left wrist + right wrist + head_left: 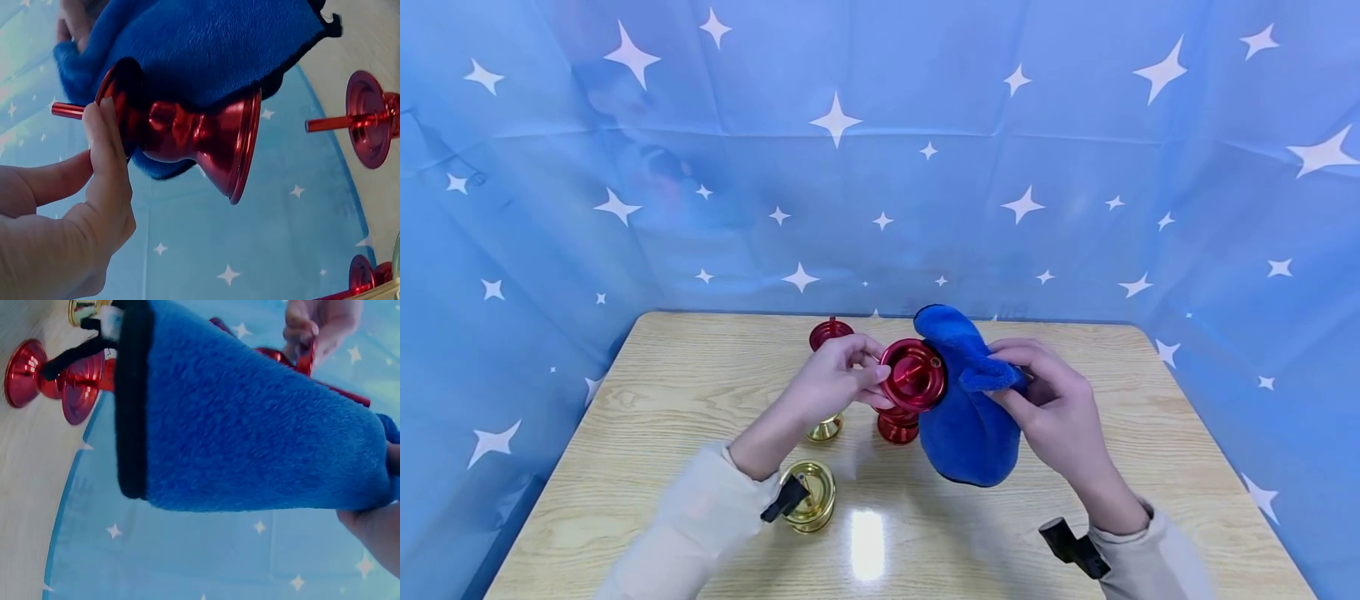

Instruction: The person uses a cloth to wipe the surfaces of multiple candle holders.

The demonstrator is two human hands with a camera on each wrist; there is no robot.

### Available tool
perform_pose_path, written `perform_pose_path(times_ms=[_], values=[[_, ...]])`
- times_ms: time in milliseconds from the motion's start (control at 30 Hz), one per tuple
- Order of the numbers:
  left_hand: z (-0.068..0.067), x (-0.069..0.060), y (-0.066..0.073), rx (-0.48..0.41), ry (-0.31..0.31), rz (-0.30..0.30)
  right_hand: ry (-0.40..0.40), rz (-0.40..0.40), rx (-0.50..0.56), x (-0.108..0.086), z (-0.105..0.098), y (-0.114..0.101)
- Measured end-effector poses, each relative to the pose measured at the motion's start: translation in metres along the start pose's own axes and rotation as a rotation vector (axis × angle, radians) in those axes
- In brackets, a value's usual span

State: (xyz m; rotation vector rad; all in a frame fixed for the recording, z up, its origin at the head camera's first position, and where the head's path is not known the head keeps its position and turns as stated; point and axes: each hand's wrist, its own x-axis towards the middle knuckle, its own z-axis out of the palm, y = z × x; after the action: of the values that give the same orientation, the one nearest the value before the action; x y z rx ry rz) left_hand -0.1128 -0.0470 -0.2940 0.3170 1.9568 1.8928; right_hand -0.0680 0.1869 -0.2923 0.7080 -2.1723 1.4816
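Observation:
A shiny red candle holder [913, 375] with a central spike is held above the table by my left hand [842, 379], which pinches its dish rim between thumb and fingers. In the left wrist view this candle holder [212, 140] lies tilted on its side, its flared base pointing away from the hand. My right hand [1060, 408] grips a bunched blue plush cloth [973, 425] with dark edging. The cloth lies against the holder's side in the left wrist view. In the right wrist view the cloth [250, 425] hides most of the holder.
A second red candle holder [829, 333] stands behind my left hand, and another red one [897, 431] stands below the held piece. Two gold holders, one partly hidden [825, 429] and one nearer [811, 500], stand left on the wooden table [700, 392]. A starry blue curtain [880, 167] surrounds it.

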Motion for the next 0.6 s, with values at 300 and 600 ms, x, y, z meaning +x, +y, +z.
perform_pose_path(times_ms=[300,600], values=[[0.009,0.001,-0.007,0.061,0.024,0.036,-0.103,0.057,-0.07,-0.001,0.016,0.007],[0.014,-0.001,-0.012,0.128,0.063,0.093,-0.213,0.156,-0.16,-0.005,0.025,0.02]])
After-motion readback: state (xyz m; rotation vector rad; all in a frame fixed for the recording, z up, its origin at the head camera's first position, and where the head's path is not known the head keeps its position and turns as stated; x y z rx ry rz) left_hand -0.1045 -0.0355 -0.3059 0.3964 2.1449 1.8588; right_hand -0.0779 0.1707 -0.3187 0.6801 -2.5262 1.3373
